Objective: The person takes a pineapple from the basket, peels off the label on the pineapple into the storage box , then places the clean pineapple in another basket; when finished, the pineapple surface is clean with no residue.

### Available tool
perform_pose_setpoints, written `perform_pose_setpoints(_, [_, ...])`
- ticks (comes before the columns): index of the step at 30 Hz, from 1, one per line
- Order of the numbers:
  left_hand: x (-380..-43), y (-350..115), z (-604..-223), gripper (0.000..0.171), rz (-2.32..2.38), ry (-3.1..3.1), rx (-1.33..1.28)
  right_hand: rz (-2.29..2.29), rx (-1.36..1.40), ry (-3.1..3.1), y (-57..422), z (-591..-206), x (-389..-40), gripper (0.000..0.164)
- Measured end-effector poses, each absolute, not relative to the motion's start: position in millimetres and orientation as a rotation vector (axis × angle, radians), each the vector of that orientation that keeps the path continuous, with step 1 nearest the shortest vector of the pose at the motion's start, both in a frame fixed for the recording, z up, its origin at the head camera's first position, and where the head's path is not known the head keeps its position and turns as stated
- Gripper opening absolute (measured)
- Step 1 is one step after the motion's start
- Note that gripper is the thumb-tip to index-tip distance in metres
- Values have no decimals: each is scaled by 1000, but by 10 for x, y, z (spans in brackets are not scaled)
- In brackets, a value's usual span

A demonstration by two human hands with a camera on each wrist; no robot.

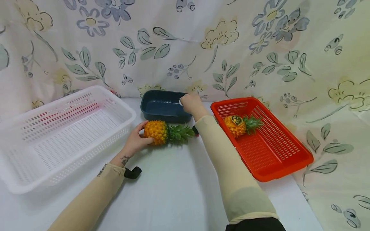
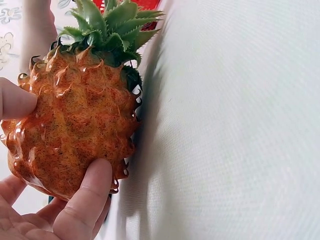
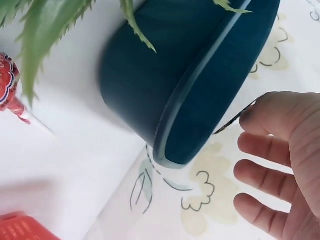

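A pineapple (image 1: 156,132) lies on its side on the white-covered table, its green crown (image 1: 180,133) pointing right. My left hand (image 1: 137,139) grips its base end; in the left wrist view the thumb and fingers press around the orange, spiky body (image 2: 75,125). My right hand (image 1: 192,104) is over the right end of a dark blue dish (image 1: 164,118). Between its fingertips it pinches a thin label (image 3: 234,119), seen edge-on and dark in the right wrist view. A second pineapple (image 1: 234,128), with a black oval sticker, lies in the red basket (image 1: 260,157).
A large white plastic basket (image 1: 69,128) stands at the left. A red wrapped lollipop (image 3: 7,82) lies on the table near the pineapple's crown. Flowered cloth (image 1: 185,48) hangs behind the table, close to the back of the dish.
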State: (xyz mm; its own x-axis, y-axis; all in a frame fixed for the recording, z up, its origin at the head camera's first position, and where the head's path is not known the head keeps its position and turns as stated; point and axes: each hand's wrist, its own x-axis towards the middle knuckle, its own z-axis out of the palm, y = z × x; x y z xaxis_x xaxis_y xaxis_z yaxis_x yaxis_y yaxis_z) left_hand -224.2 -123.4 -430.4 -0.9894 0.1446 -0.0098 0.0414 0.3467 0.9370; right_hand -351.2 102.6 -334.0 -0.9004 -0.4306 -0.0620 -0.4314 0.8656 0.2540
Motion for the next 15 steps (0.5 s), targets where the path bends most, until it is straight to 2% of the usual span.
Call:
perform_pose_setpoints(11, [-2218,-1231,-4287,76,1764,2486,184,353,-649,2991,1018,-3403,-3530,15])
perform_pose_setpoints(15, [-2219,-1240,-4288,76,1764,2480,181,343,-629,2985,1013,-3412,-3554,12])
